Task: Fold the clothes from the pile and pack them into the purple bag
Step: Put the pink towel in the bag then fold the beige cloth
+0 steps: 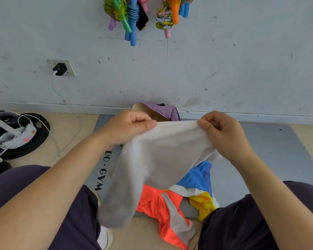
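From the head view, the left hand (126, 127) and right hand (222, 132) each pinch the top edge of a white garment (161, 156), holding it up over the grey mat (271, 150). The clothes pile (179, 201) lies near, and the purple bag (163, 110) stands far against the wall.

A soft, matt white cloth garment (163, 156) was seen above a smooth grey mat (271, 150); shiny orange fabric (152, 202) and a scuffed matt wall (224, 69) were noted.
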Motion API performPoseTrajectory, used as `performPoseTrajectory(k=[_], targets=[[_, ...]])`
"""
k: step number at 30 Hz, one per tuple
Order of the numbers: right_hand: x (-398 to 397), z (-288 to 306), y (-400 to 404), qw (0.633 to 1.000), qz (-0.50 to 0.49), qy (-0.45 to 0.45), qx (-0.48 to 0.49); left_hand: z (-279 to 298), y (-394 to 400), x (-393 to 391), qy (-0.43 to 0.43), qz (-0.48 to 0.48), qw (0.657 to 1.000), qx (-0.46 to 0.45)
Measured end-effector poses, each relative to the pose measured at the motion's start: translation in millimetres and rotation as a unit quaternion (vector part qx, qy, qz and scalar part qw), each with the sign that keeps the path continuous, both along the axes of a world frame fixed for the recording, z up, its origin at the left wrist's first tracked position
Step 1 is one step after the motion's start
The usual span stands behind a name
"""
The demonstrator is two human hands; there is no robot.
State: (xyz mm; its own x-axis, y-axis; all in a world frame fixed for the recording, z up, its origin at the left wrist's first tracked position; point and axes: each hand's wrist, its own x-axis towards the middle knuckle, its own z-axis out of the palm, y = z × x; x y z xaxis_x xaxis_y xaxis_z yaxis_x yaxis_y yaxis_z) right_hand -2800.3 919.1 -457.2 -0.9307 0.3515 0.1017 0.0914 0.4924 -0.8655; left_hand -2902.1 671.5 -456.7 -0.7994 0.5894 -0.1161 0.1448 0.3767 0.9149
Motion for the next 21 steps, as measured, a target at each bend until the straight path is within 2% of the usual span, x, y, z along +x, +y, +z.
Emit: performPoseTrajectory(k=[2,5,8,10,16,19,21], targets=[[2,0,-8,1.000,0.018,-0.015,-0.005,-3,5,4,0.058,0.017,0.998,0.002],[6,-1,-25,0.993,0.106,-0.024,-0.054,-7,17,20,0.108,-0.003,0.994,0.001],[8,-5,-39,0.976,0.202,-0.048,-0.062,-8,27,35,0.107,-0.042,0.993,0.029],[8,-6,-42,0.971,0.223,-0.062,-0.056,-7,29,38,0.099,-0.055,0.993,0.035],[2,-3,-12,0.988,0.106,-0.029,-0.113,0,17,23,0.075,-0.013,0.997,-0.002],[-1,-1,6,0.990,0.011,0.012,-0.140,-1,10,14,0.095,0.003,0.995,-0.031],[-1,-1,12,0.990,-0.009,0.014,-0.140,-3,8,12,0.113,0.007,0.993,-0.038]])
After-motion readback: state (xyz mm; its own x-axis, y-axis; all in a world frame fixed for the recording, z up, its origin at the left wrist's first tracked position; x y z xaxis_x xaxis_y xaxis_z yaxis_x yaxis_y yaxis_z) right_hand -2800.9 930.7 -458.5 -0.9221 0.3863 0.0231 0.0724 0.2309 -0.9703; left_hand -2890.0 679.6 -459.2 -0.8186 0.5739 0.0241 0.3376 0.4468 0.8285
